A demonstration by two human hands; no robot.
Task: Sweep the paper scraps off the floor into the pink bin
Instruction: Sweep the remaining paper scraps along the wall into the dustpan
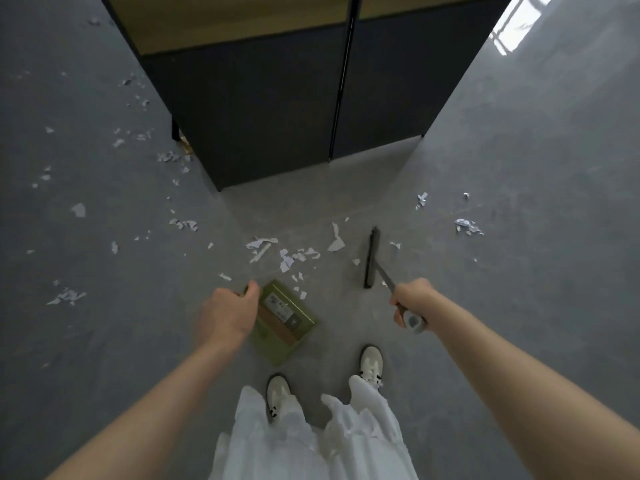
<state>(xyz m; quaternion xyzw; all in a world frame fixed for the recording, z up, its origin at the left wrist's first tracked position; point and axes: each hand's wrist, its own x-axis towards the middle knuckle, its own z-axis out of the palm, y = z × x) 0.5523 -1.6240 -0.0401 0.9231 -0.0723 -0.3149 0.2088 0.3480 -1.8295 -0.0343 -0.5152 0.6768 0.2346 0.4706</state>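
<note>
White paper scraps (287, 256) lie scattered over the grey floor, densest ahead of my feet and off to the left. My left hand (227, 315) grips the handle of an olive-green dustpan (285, 320) that sits low in front of me. My right hand (410, 299) grips the grey handle of a broom, whose dark narrow head (371, 258) rests on the floor to the right of the scraps. The pink bin is not in view.
A dark cabinet or partition (277, 109) with a wooden top stands ahead, its corner near the scraps. More scraps (467, 226) lie at the right. My white shoes (370, 363) and white trousers are at the bottom centre. Bright window light falls top right.
</note>
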